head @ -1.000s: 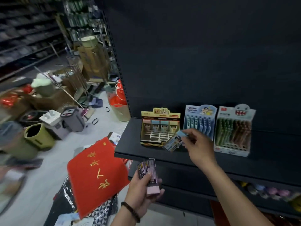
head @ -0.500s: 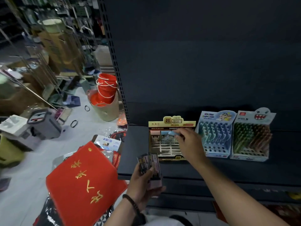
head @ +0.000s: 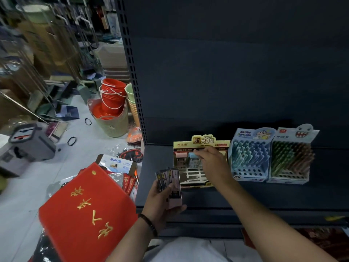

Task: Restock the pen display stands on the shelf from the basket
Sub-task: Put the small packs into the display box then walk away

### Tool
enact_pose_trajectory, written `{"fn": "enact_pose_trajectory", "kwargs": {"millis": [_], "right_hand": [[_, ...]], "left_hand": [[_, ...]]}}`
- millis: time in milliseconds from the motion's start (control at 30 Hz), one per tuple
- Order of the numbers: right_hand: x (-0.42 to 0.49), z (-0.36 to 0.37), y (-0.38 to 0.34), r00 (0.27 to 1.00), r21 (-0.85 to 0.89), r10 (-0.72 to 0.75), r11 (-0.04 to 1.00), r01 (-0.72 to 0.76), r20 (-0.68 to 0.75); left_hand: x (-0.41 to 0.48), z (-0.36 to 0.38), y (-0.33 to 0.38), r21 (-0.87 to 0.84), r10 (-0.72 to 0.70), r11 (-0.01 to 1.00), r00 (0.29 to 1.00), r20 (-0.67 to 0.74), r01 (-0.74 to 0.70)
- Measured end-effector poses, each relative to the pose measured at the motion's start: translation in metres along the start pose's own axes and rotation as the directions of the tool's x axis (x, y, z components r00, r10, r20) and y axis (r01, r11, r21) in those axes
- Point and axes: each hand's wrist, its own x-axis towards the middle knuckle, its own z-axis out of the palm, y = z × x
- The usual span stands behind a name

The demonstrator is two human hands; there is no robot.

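Observation:
On the dark shelf (head: 283,194) stands a yellow display stand (head: 203,141), its white dividers partly bare. My right hand (head: 212,164) reaches into its top row, and the fingertips pinch the top of a light blue pen pack (head: 194,160) that sits beside a pink one. Below the shelf's front edge my left hand (head: 160,202) grips a fan of several flat pen packs (head: 171,183), pink and dark. To the right of the yellow stand are a blue pen stand (head: 249,159) and a white stand of green and brown pens (head: 291,160), both mostly full.
A red cloth item with gold characters (head: 85,214) lies at lower left over packaged goods. On the floor beyond are stacked red buckets (head: 111,97) in a woven tub (head: 115,125) and a grey box (head: 28,146). A lower shelf edge runs under my arms.
My right hand carried the blue pack from in front of the yellow stand up into its top row. My view shifted right and closer to the shelf; the left hand kept its packs.

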Motion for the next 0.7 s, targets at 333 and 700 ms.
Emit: {"fn": "enact_pose_trajectory", "kwargs": {"millis": [333,700], "right_hand": [[-0.010,0.012,0.003,0.998,-0.153,0.064,0.986,-0.059,0.023],[-0.067,0.009,-0.033,0.908,0.479,0.256,0.784,-0.396,0.331]], "left_hand": [[0.004,0.000,0.003,-0.078,0.028,0.997,1.000,0.012,-0.027],[0.014,0.024,-0.006,-0.098,0.149,0.985,0.988,0.036,-0.145]]}}
